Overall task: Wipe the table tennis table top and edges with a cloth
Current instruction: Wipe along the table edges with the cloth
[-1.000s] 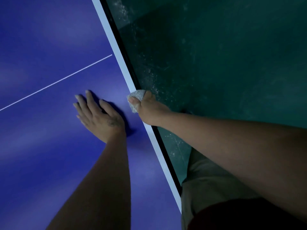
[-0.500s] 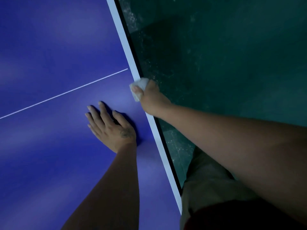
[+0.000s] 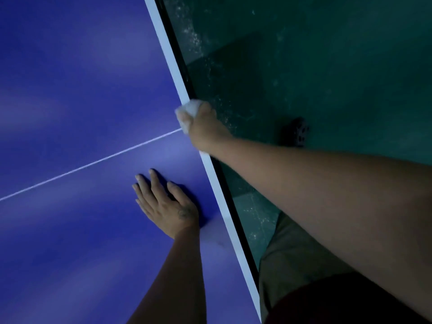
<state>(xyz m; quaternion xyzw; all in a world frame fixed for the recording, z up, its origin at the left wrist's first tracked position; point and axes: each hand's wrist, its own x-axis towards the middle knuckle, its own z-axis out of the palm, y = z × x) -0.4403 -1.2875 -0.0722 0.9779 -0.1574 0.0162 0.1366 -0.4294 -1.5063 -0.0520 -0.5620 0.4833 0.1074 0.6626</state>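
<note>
The blue table tennis table (image 3: 70, 101) fills the left of the view, with a white border stripe (image 3: 168, 59) along its right edge and a thin white centre line (image 3: 93, 163) across it. My right hand (image 3: 205, 127) grips a crumpled white cloth (image 3: 190, 108) and holds it against the table's edge, just above where the centre line meets the border. My left hand (image 3: 166, 204) lies flat on the tabletop with fingers spread, below the line and a little in from the edge.
Dark green floor (image 3: 327, 66) lies to the right of the table, dusted with pale specks near the edge. A dark shoe (image 3: 298, 132) stands on it past my right forearm. My own leg in khaki shorts (image 3: 292, 265) is close to the table edge.
My right hand has slid the cloth further along the table edge, past the end of the centre line. My left hand has stayed flat on the top.
</note>
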